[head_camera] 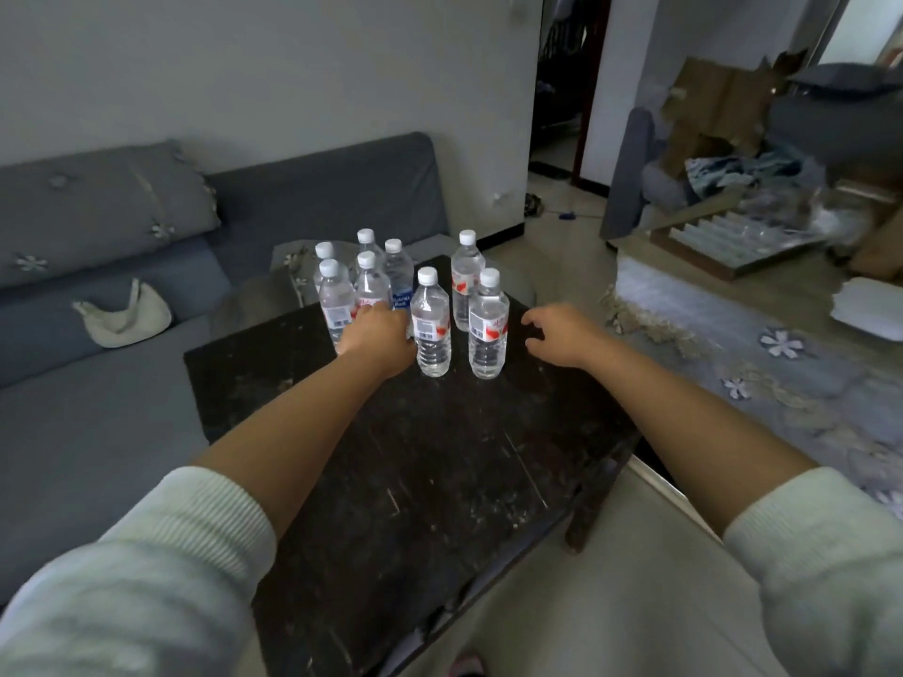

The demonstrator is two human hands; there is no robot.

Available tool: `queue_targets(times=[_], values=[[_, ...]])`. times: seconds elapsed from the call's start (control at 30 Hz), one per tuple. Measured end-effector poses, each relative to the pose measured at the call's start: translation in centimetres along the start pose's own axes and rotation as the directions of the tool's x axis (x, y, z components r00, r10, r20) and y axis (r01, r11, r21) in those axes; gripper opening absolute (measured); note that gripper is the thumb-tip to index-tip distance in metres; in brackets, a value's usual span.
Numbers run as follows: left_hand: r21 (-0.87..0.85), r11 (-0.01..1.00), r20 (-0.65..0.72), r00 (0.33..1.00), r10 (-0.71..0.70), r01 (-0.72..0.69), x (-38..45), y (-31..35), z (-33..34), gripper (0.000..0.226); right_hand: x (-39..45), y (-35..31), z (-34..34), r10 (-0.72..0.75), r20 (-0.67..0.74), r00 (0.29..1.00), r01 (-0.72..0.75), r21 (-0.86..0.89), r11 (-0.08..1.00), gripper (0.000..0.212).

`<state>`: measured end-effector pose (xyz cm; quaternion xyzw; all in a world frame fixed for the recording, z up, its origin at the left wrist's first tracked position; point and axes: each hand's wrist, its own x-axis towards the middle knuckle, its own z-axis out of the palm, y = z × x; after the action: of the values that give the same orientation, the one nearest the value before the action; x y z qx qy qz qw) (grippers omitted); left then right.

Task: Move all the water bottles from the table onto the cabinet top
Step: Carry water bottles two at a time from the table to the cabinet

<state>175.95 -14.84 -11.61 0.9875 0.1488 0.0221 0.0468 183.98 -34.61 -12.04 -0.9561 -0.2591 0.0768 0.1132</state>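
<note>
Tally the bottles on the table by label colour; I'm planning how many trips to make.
Clear plastic water bottles with red-and-white labels: 6
Clear plastic water bottle with a blue label: 1
Total: 7, all upright on the dark wooden table.

I see a black, scuffed table (440, 481) carrying clear water bottles (431, 324) with white caps and red-and-white labels; one at 11 o'clock wears a blue label (401, 299). The sofa (97, 408) is grey-blue, its cushion (97, 207) flower-patterned, the sleeves (146, 579) pale.
</note>
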Motion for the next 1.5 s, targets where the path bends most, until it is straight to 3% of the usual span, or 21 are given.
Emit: queue_targets(times=[0.33, 0.47, 0.53, 0.6, 0.73, 0.9, 1.0, 1.1, 1.2, 1.4, 1.5], values=[[-0.055, 0.998, 0.103, 0.994, -0.026, 0.032, 14.2, -0.1, 0.8, 0.050, 13.9, 0.6, -0.3, 0.054, 0.003, 0.999, -0.054, 0.028, 0.998, 0.033], [-0.131, 0.990, 0.181, 0.983, -0.030, 0.055, 17.6, 0.9, 2.5, 0.057, 17.3, 0.8, 0.1, 0.087, 0.082, 0.993, -0.088, 0.013, 0.996, 0.061], [-0.152, 0.988, 0.216, 0.976, -0.007, 0.040, 18.7, 1.3, 3.3, 0.066, 18.8, 1.0, 0.4, 0.046, 0.143, 0.989, -0.048, 0.009, 0.999, 0.063], [-0.123, 0.992, 0.237, 0.972, 0.015, 0.015, 19.4, 1.6, 3.8, 0.067, 19.7, 1.2, 0.8, -0.026, 0.202, 0.979, 0.023, 0.021, 1.000, 0.054], [-0.051, 0.999, 0.278, 0.960, 0.018, -0.004, 21.4, 1.9, 4.6, 0.059, 21.0, 2.5, 0.6, -0.164, 0.189, 0.968, 0.164, 0.018, 0.986, 0.023], [0.013, 1.000, 0.313, 0.950, 0.011, -0.016, 22.3, 1.9, 4.7, 0.043, 21.6, 3.8, 0.0, -0.223, 0.243, 0.944, 0.213, 0.070, 0.975, 0.011], [-0.001, 1.000, 0.336, 0.942, 0.012, -0.012, 22.3, 2.1, 4.7, 0.042, 21.6, 4.6, 0.4, -0.215, 0.268, 0.939, 0.186, 0.130, 0.974, 0.018], [-0.022, 1.000, 0.321, 0.947, 0.001, 0.006, 21.6, 2.4, 4.9, 0.040, 21.2, 5.3, 1.0, -0.247, 0.248, 0.937, 0.217, 0.144, 0.966, 0.033], [-0.077, 0.996, 0.278, 0.960, -0.027, 0.050, 20.2, 2.7, 5.1, 0.036, 20.2, 5.9, 1.5, -0.224, 0.192, 0.955, 0.193, 0.167, 0.967, 0.011], [-0.227, 0.967, 0.203, 0.976, -0.073, 0.119, 16.7, 3.1, 4.1, 0.037, 15.7, 5.2, 2.3, -0.068, 0.072, 0.995, 0.045, 0.283, 0.958, 0.020], [-0.326, 0.944, 0.141, 0.990, -0.006, 0.052, 14.5, 3.5, 3.0, 0.035, 12.4, 4.6, 3.1, 0.046, 0.000, 0.999, -0.044, 0.310, 0.950, 0.023]])
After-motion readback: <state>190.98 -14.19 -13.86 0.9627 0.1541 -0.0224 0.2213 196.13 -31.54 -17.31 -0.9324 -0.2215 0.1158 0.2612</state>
